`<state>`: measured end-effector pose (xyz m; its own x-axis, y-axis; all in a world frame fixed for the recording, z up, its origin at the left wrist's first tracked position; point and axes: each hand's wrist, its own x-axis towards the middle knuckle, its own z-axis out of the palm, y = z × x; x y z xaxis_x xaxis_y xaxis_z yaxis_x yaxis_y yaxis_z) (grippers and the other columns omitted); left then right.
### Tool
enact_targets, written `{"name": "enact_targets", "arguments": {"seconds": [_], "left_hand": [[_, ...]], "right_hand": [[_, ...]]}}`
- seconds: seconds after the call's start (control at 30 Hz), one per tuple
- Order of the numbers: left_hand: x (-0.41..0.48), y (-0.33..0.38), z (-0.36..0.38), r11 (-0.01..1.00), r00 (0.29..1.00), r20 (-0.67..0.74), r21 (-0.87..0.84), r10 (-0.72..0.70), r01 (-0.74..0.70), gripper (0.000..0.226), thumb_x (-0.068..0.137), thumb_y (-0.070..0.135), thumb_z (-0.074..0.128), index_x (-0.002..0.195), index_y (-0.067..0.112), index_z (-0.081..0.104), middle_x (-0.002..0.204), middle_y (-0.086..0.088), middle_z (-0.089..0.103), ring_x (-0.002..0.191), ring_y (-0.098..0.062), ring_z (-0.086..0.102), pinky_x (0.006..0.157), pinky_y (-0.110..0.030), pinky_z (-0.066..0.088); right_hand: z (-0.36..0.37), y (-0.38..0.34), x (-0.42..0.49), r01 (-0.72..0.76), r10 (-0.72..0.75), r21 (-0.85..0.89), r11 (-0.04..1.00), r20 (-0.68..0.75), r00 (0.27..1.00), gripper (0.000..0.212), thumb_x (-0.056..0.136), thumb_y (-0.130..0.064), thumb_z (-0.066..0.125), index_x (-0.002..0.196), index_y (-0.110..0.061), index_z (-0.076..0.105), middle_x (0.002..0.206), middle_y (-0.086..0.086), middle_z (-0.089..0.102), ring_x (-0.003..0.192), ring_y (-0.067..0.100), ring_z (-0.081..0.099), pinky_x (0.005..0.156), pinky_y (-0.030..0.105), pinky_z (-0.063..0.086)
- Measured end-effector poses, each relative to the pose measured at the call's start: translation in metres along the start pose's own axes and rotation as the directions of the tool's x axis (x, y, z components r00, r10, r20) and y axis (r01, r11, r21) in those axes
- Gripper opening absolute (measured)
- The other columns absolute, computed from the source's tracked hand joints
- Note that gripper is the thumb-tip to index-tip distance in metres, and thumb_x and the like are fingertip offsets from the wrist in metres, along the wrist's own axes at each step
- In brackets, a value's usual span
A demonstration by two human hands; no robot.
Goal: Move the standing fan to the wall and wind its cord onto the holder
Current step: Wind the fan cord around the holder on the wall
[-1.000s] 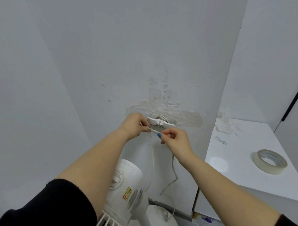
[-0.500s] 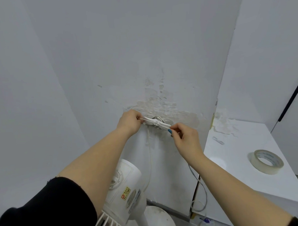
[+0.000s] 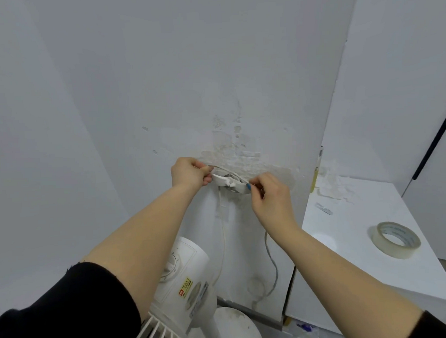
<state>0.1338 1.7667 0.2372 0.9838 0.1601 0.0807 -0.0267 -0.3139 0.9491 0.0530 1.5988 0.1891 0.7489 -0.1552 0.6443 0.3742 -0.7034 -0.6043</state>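
Since the earlier frame, both hands have shifted slightly along the holder (image 3: 230,181) on the wall (image 3: 213,80). Left hand (image 3: 189,171) pinches its left end; right hand (image 3: 269,192) pinches the cord (image 3: 223,234) at its right end. Below stands the fan (image 3: 185,276), its cord hanging down the wall. Tape roll (image 3: 395,239) lies on the bench (image 3: 345,230).
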Motion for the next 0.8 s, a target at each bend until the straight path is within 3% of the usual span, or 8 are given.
{"name": "enact_targets", "arguments": {"seconds": [0.1, 0.23, 0.37, 0.5, 0.6, 0.73, 0.8], "left_hand": [[-0.001, 0.002, 0.003, 0.996, 0.998, 0.014, 0.061, 0.06, -0.06, 0.008, 0.084, 0.005, 0.067, 0.083, -0.003, 0.067, 0.076, -0.018, 0.067, 0.057, -0.018, 0.063, 0.063, -0.027, 0.058], [0.001, -0.002, 0.002, 0.953, 0.979, 0.117, 0.235, 0.167, -0.19, 0.01, 0.088, 0.008, 0.06, 0.082, 0.01, 0.069, 0.085, -0.013, 0.069, 0.082, -0.025, 0.066, 0.078, -0.034, 0.055], [0.0, -0.005, 0.003, 0.921, 0.962, 0.219, 0.314, 0.164, -0.229, 0.015, 0.091, 0.006, 0.052, 0.092, 0.008, 0.067, 0.088, -0.006, 0.061, 0.085, -0.019, 0.056, 0.074, -0.024, 0.043], [0.0, -0.004, 0.005, 0.92, 0.952, 0.269, 0.319, 0.144, -0.229, 0.012, 0.093, 0.007, 0.049, 0.094, 0.01, 0.061, 0.089, -0.004, 0.056, 0.088, -0.022, 0.054, 0.084, -0.033, 0.047], [0.001, -0.006, 0.005, 0.928, 0.952, 0.281, 0.309, 0.12, -0.208, 0.011, 0.094, 0.009, 0.048, 0.092, 0.013, 0.058, 0.086, -0.002, 0.055, 0.094, -0.027, 0.058, 0.095, -0.042, 0.05], [0.0, -0.007, 0.004, 0.947, 0.95, 0.301, 0.272, 0.087, -0.173, 0.02, 0.094, 0.004, 0.044, 0.085, 0.012, 0.06, 0.078, 0.002, 0.055, 0.083, -0.021, 0.057, 0.095, -0.041, 0.051], [-0.001, -0.007, 0.002, 0.953, 0.945, 0.321, 0.258, 0.069, -0.157, 0.027, 0.094, 0.003, 0.042, 0.077, 0.014, 0.06, 0.078, -0.005, 0.059, 0.082, -0.022, 0.057, 0.094, -0.042, 0.051]], "right_hand": [[0.0, -0.003, 0.004, -0.045, 0.046, 0.02, 0.999, -0.015, 0.999, 0.011, 0.086, 0.001, 0.055, 0.076, -0.003, 0.056, 0.074, 0.005, 0.057, 0.068, 0.017, 0.049, 0.06, 0.024, 0.038], [-0.003, -0.002, 0.005, -0.055, 0.056, 0.012, 0.998, -0.031, 0.998, 0.012, 0.086, 0.001, 0.056, 0.075, -0.004, 0.056, 0.074, 0.004, 0.056, 0.067, 0.017, 0.048, 0.058, 0.018, 0.034], [-0.008, 0.011, -0.005, -0.08, 0.079, -0.017, 0.997, -0.06, 0.995, 0.013, 0.086, 0.0, 0.057, 0.075, -0.007, 0.058, 0.073, -0.001, 0.055, 0.066, 0.014, 0.048, 0.059, 0.011, 0.034], [-0.015, 0.029, -0.022, -0.163, 0.158, -0.054, 0.985, -0.077, 0.984, 0.014, 0.085, 0.003, 0.055, 0.078, -0.008, 0.062, 0.077, -0.002, 0.056, 0.069, 0.014, 0.049, 0.061, 0.008, 0.034], [-0.017, 0.04, -0.031, -0.2, 0.195, -0.117, 0.973, -0.052, 0.979, 0.014, 0.084, 0.003, 0.055, 0.079, -0.007, 0.064, 0.078, 0.001, 0.059, 0.069, 0.016, 0.05, 0.06, 0.015, 0.035], [-0.013, 0.048, -0.042, -0.16, 0.167, -0.25, 0.955, 0.007, 0.986, 0.011, 0.084, 0.0, 0.059, 0.076, -0.006, 0.064, 0.071, 0.005, 0.056, 0.059, 0.023, 0.049, 0.053, 0.034, 0.041], [-0.01, 0.051, -0.044, -0.118, 0.137, -0.321, 0.94, 0.037, 0.99, 0.011, 0.082, 0.001, 0.062, 0.072, -0.005, 0.062, 0.067, 0.006, 0.052, 0.05, 0.026, 0.047, 0.043, 0.032, 0.036]]}}
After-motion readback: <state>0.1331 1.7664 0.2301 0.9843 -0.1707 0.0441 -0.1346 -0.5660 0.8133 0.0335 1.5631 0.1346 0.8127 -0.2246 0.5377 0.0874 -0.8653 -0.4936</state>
